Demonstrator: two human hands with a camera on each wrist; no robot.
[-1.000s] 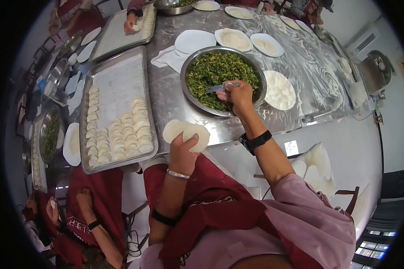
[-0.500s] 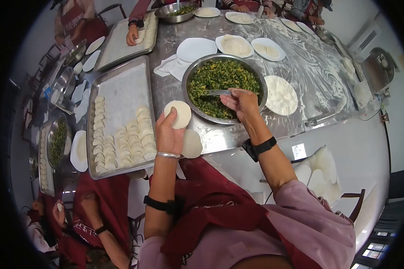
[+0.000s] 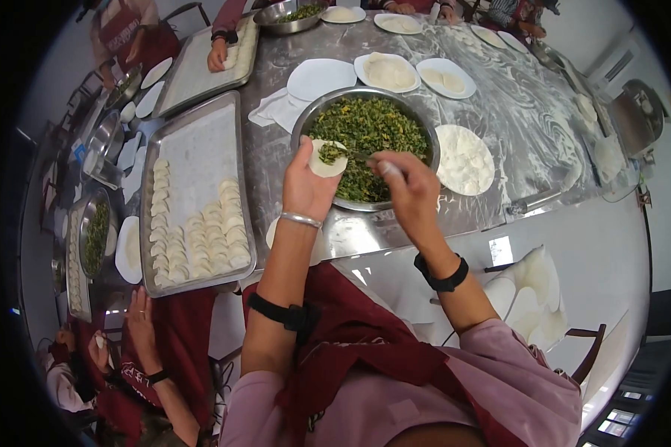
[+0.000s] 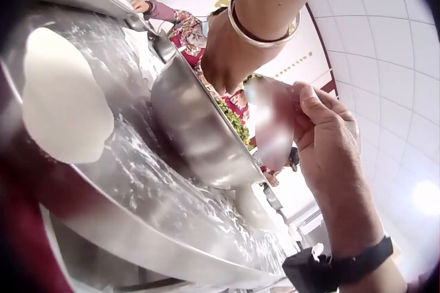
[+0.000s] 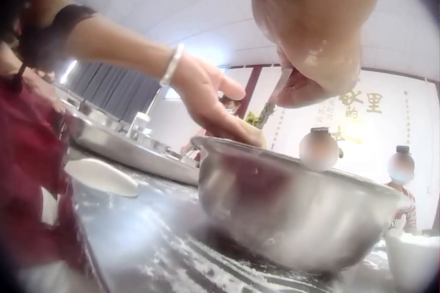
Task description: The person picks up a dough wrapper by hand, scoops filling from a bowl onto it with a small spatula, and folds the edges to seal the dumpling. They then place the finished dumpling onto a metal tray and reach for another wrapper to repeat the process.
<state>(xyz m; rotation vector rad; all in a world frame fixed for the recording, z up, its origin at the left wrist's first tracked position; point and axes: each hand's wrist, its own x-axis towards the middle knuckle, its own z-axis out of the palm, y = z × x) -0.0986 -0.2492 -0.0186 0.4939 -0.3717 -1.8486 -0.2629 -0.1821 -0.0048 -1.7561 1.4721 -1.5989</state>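
Note:
My left hand (image 3: 309,186) cradles a round dumpling wrapper (image 3: 334,165) over the near left rim of a steel bowl (image 3: 434,149), its thumb along the wrapper's edge. A small heap of chopped green filling (image 3: 331,153) lies on the wrapper. Between its curled fingers my right hand (image 3: 408,192) pinches a narrow, flat metal filling spatula (image 5: 278,88), whose tip is at that heap. More green and yellow filling (image 3: 380,127) covers the bowl's inside. Partly hidden behind my left wrist, other wrapper dough (image 4: 65,100) lies on the table near its front edge.
Left of the bowl, a metal tray (image 3: 252,223) holds rows of folded dumplings (image 3: 215,235). A plate of white flour (image 3: 466,158) stands close on the right. Behind are a white plate (image 3: 320,78) and plates of wrappers (image 3: 388,72). Other people work around the table.
My left hand has moved right to the bowl with a wrapper, and the second wrapper now lies at the table edge. My right hand has brought filling from the bowl onto the held wrapper.

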